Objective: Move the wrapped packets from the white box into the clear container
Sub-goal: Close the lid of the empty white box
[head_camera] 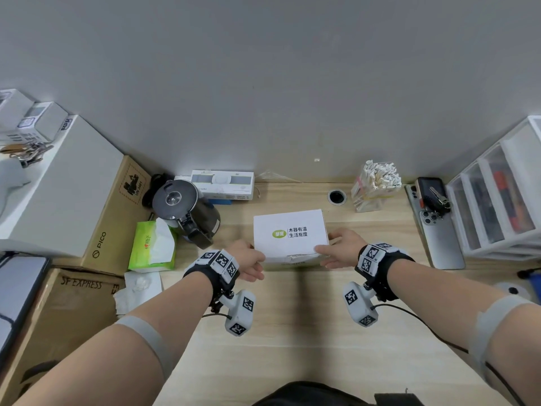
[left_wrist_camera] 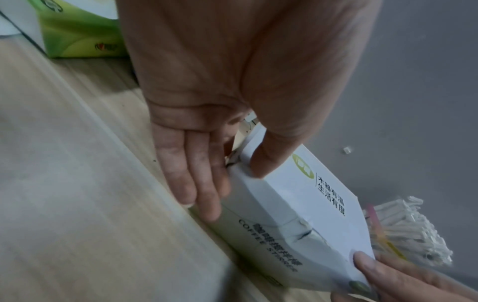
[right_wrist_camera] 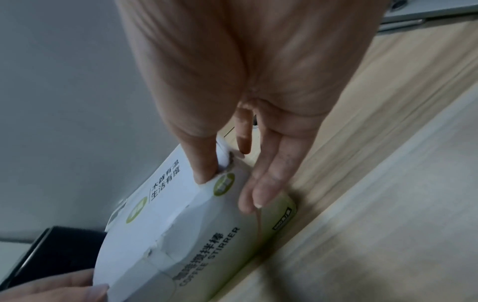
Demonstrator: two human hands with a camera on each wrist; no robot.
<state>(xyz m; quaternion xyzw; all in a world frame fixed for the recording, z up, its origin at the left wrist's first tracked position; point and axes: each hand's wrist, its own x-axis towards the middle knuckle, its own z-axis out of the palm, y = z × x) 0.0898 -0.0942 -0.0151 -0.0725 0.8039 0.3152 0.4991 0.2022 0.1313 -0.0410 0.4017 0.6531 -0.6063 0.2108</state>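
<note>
The white box point(head_camera: 289, 235), printed with a green logo and black characters, lies closed on the wooden table point(head_camera: 292, 332). My left hand point(head_camera: 251, 260) holds its near left corner, thumb on the lid and fingers flat against the front face point(left_wrist_camera: 196, 183). At the near right corner my right hand point(head_camera: 336, 249) does the same, its thumb point(right_wrist_camera: 204, 163) on the lid edge. The box's front point(left_wrist_camera: 284, 241) reads "COFFEE STIRRER". The clear container point(head_camera: 373, 190), stuffed with white wrapped packets point(left_wrist_camera: 406, 228), stands behind the box to the right. Any packets inside the box are hidden.
A dark kettle point(head_camera: 181, 206) and a green tissue pack point(head_camera: 153, 244) sit left of the box, with cardboard cartons point(head_camera: 117, 218) beyond. On the right lie a phone point(head_camera: 439, 232), keys point(head_camera: 437, 197) and a plastic drawer unit point(head_camera: 503, 197). A cable hole point(head_camera: 336, 197) is behind the box.
</note>
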